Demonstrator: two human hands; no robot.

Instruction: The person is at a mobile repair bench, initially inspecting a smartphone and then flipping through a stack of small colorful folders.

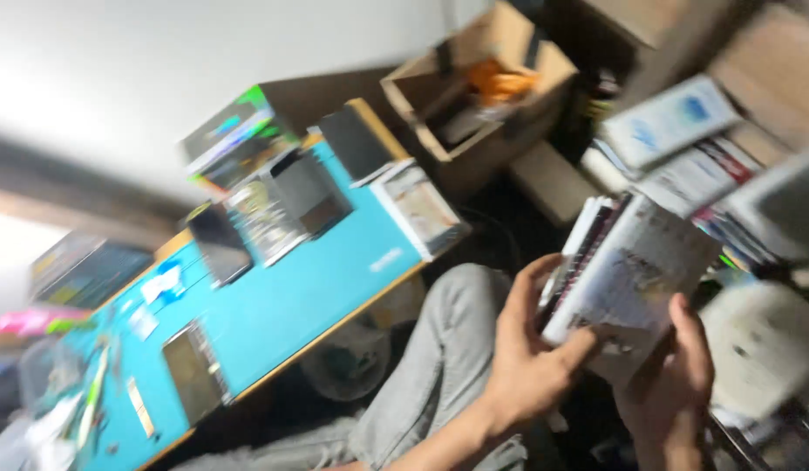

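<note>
A cluttered room is tilting across the head view, with a long tabletop (282, 296) covered in a teal mat running along a pale wall. The person is sitting beside it, a grey trouser leg showing below. Both hands are holding a small stack of books (627, 275) out past the tabletop's end: the left hand (526, 349) is curling round the spines with its thumb pressing on the white front cover, and the right hand (670, 384) is cupping the lower corner from beneath, so the stack is staying squared and fanning only slightly at the top. Flat dark cases and picture cards (418, 205) are lying on the mat. An open cardboard box (483, 87) is sitting beyond the tabletop's far end with something orange inside, possibly cable; blur is hiding it. More white and blue books (670, 118) are lying piled at the right.
</note>
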